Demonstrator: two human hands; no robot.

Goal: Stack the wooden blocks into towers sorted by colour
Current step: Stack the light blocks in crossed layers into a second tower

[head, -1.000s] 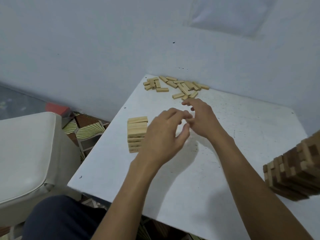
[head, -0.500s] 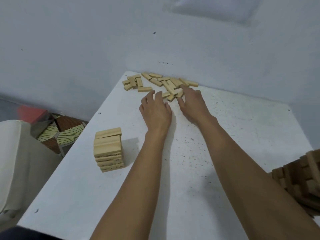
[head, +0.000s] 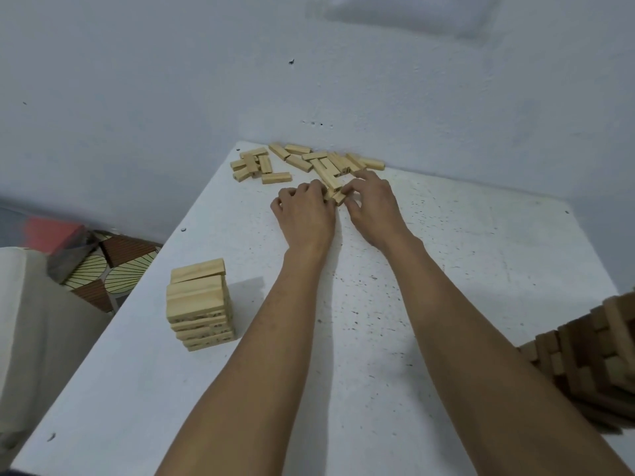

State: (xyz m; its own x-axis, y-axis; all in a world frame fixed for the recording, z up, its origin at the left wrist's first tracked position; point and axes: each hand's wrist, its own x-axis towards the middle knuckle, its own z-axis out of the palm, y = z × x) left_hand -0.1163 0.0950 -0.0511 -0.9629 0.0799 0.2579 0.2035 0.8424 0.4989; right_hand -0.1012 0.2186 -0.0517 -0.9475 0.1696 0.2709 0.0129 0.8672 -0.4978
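White table [head: 446,269] holds loose pale blocks [head: 309,163] by the wall [head: 171,97]; left hand [head: 304,214] and right hand [head: 374,207] both curl fingers around a few, probably squaring them together. Nearer, the pale tower [head: 199,304] stands left, the dark tower [head: 591,348] right.

Bare left forearm [head: 268,345] and bare right forearm [head: 474,324], long and slender, ending in bare left grip [head: 305,214] and right grip [head: 374,207].
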